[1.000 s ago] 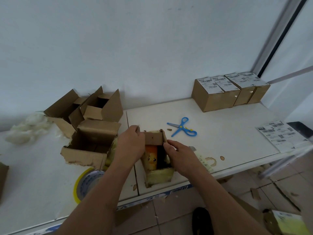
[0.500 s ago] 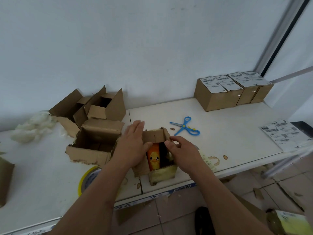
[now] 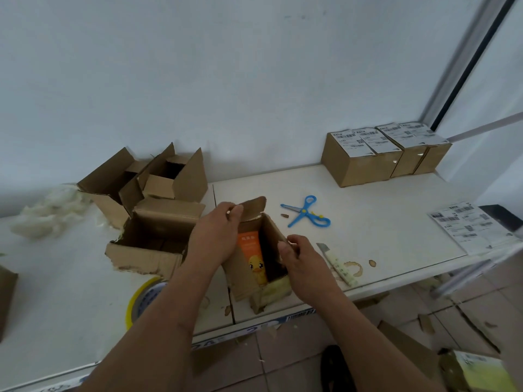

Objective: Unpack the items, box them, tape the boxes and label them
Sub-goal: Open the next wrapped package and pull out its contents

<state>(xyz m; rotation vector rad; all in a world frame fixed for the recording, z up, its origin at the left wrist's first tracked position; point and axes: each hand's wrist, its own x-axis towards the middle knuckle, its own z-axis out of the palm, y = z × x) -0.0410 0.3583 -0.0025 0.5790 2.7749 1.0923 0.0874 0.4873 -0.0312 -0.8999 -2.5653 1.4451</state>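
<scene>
A small open cardboard box (image 3: 271, 230) stands near the front edge of the white table (image 3: 382, 222). Inside it stands an orange item with a yellow duck print (image 3: 253, 258). My left hand (image 3: 215, 239) pinches the box's far flap (image 3: 253, 207) and holds it up. My right hand (image 3: 300, 261) grips the box's right wall with curled fingers. Yellowish tape remnants cling to the box's front bottom.
Three open empty boxes (image 3: 158, 222) crowd the left. Blue scissors (image 3: 307, 213) and a box cutter (image 3: 336, 261) lie right of the box. A yellow tape roll (image 3: 141, 301) sits front left. Several labelled sealed boxes (image 3: 382, 157) line the back right; label sheets (image 3: 469, 224) at the right edge.
My left hand moved from the box's left side to its far flap and lifted it open. The box interior and the orange item show more fully.
</scene>
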